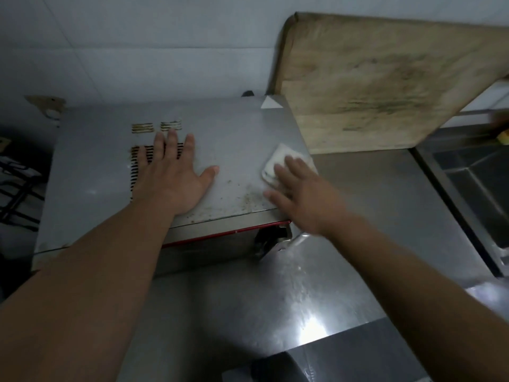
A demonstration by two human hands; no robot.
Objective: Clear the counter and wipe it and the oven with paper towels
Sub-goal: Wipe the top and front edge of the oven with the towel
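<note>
paper towel point(278, 164): folded, long axis back-right | right hand point(300, 188): flat fingers pressing it | left hand point(176, 172): splayed on oven point(234, 139)

Head view, down onto oven point(165, 166) top

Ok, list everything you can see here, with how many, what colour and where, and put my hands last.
oven: one, grey metal with a red front strip, on the counter at left
crumbs: scattered, dark, oven top near its front right corner
paper towel: one, white, folded, oven top's right edge
cutting board: one, worn wood, leaning on the wall, right of the oven
counter: one, shiny steel, under and right of the oven
sink: one, steel, far right
left hand: flat on the oven top, over the vents
right hand: pressing the paper towel, blurred
</note>
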